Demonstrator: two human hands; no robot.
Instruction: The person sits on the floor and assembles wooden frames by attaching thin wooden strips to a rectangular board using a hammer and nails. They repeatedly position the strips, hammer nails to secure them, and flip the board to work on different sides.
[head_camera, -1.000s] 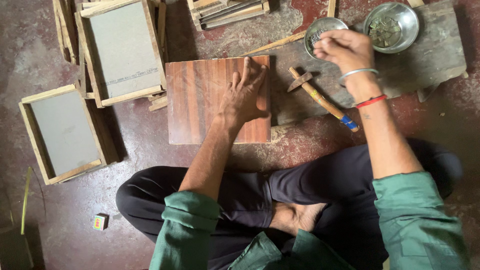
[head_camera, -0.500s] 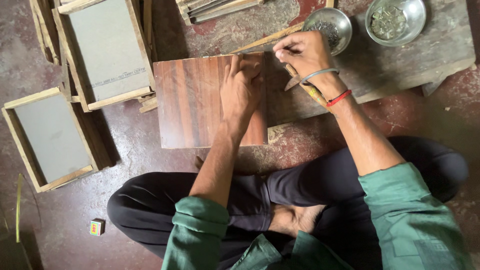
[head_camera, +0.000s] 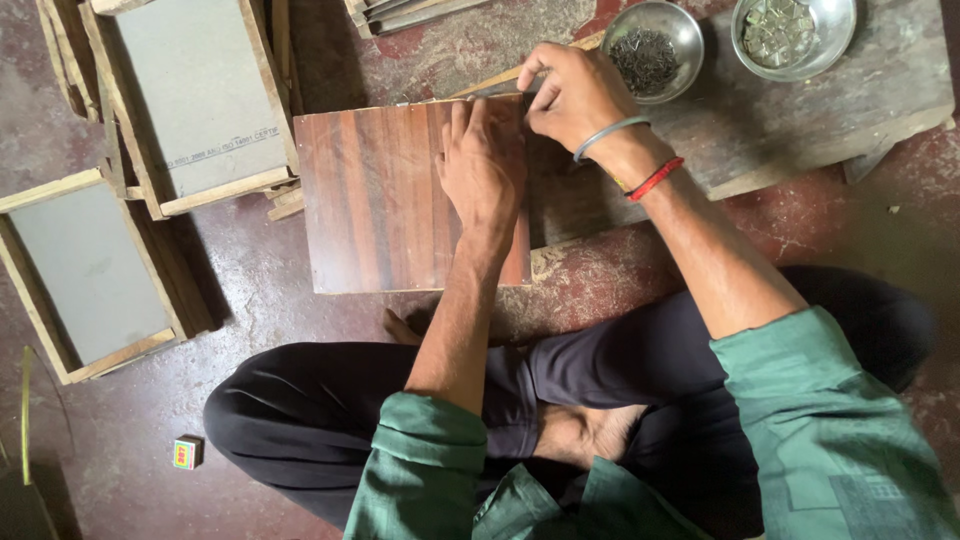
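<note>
The panel (head_camera: 385, 195) is lying half on the slab's (head_camera: 800, 130) left end. The left hand (head_camera: 485, 165) is pressing flat on its far right corner. The right hand (head_camera: 575, 95) is pinching something small at that edge, near the nail bowl (head_camera: 655, 38).

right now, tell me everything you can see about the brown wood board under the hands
The wood board is a rectangular panel with reddish-brown, striped grain and a smooth, slightly glossy face. It lies flat, its right part on a worn grey slab, the rest over the reddish floor. The left hand presses flat on its upper right area, while the right hand pinches something small at its top edge.
</note>
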